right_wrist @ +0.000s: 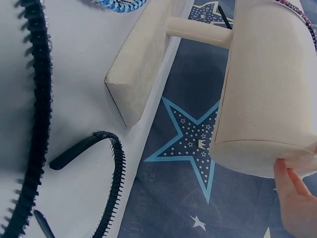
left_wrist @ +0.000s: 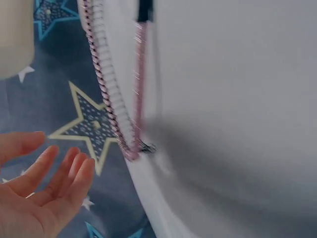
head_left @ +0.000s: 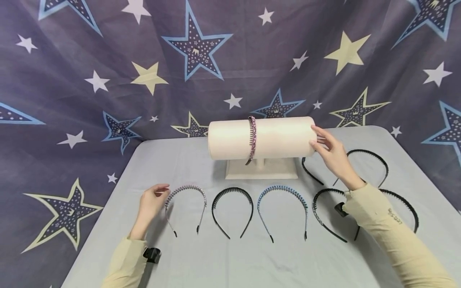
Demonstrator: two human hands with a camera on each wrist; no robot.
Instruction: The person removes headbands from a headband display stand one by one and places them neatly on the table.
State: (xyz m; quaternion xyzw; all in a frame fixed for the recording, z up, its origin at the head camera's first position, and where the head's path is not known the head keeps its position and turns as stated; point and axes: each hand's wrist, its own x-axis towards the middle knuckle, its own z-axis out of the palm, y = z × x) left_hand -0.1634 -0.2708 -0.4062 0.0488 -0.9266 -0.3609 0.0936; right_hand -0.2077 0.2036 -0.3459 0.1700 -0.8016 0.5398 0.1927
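Observation:
My right hand [head_left: 333,156] touches the right end of a cream padded roll stand [head_left: 284,138] with its fingertips, the fingers fairly straight. Around the roll, left of its middle, sits a headband with pink-purple stones [head_left: 253,138]. My left hand [head_left: 151,206] holds nothing, its fingers loosely bent. Beside it a pink-silver toothed headband [head_left: 187,187] lies on the table; in the left wrist view this headband [left_wrist: 106,84] stands apart from the fingers. In the right wrist view, fingertips [right_wrist: 281,171] meet the roll's flat end.
Right of the pink-silver headband lie a black headband [head_left: 232,189] and a blue one [head_left: 282,187]. More dark headbands [head_left: 367,152] lie at the right, partly hidden behind my right forearm. A star-patterned cloth [head_left: 119,80] hangs behind the pale table [head_left: 234,264].

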